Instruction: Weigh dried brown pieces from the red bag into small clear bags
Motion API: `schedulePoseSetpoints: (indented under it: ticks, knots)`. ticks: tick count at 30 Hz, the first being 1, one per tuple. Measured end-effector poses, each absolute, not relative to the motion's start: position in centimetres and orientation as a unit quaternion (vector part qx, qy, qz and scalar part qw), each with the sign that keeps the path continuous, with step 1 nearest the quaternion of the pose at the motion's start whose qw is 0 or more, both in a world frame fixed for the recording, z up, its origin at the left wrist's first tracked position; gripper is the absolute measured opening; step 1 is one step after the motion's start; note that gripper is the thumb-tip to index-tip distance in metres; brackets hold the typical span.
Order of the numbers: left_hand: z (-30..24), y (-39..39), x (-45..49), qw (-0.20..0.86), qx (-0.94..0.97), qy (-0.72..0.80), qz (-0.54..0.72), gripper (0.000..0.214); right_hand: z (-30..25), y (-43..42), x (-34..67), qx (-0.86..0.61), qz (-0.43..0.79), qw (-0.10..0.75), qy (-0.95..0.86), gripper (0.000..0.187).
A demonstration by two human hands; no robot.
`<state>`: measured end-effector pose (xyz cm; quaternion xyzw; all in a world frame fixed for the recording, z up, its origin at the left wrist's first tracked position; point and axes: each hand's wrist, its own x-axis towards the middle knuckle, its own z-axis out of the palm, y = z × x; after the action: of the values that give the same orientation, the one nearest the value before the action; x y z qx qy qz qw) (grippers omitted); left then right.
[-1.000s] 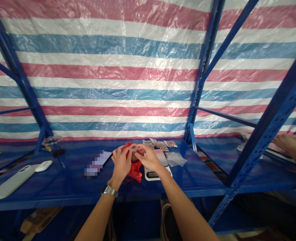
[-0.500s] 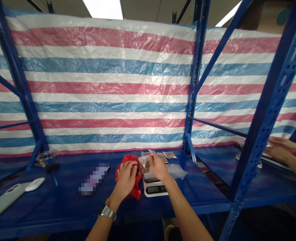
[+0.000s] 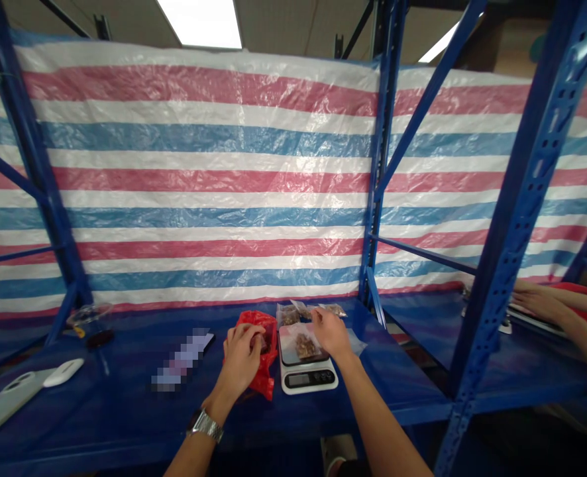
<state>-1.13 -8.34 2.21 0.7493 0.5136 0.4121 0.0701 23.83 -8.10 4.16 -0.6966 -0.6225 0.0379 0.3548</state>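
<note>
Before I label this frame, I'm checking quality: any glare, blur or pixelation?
In the head view, glare spots the striped sheet; the larger ceiling light is washed out; the phone screen is pixelated; the bag on the scale looks slightly soft.

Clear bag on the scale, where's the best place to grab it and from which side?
I'd pinch the clear bag by its far end, coming from above on the right, near the right hand. Its brown contents bunch toward the near end, leaving flatter plastic beyond them. Whether that hand touches the bag is hard to tell.
</note>
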Motion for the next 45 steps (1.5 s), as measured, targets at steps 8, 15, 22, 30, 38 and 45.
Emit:
schedulePoseSetpoints:
  ticks: [8, 15, 22, 30, 38, 45]
  knots:
    - [2.5, -8.3, -0.9, 0.047, 0.752, 0.506, 0.420, 0.029, 3.2, -8.1, 25.5, -0.640, 0.079, 0.413, -0.643, 0.033]
    - [3.2, -9.4, 0.0, 0.040, 0.771, 0.493, 0.401, 0.029, 3.0, -8.6, 26.6, -0.650, 0.078, 0.429, -0.622, 0.031]
    - [3.0, -10.0, 0.2, 0.042, 0.790, 0.470, 0.391, 0.027, 2.9, -9.0, 26.6, -0.613, 0.093, 0.419, -0.663, 0.029]
    - [2.7, -10.1, -0.5, 0.034, 0.802, 0.455, 0.385, 0.030, 3.0, -9.5, 26.9, -0.570, 0.092, 0.451, -0.680, 0.029]
    - [2.4, -10.0, -1.2, 0.030, 0.800, 0.457, 0.387, 0.032, 2.6, -10.1, 27.0, -0.575, 0.096, 0.432, -0.688, 0.030]
    - [2.9, -10.5, -1.0, 0.036, 0.790, 0.471, 0.391, 0.032, 2.6, -10.3, 25.8, -0.600, 0.069, 0.392, -0.694, 0.028]
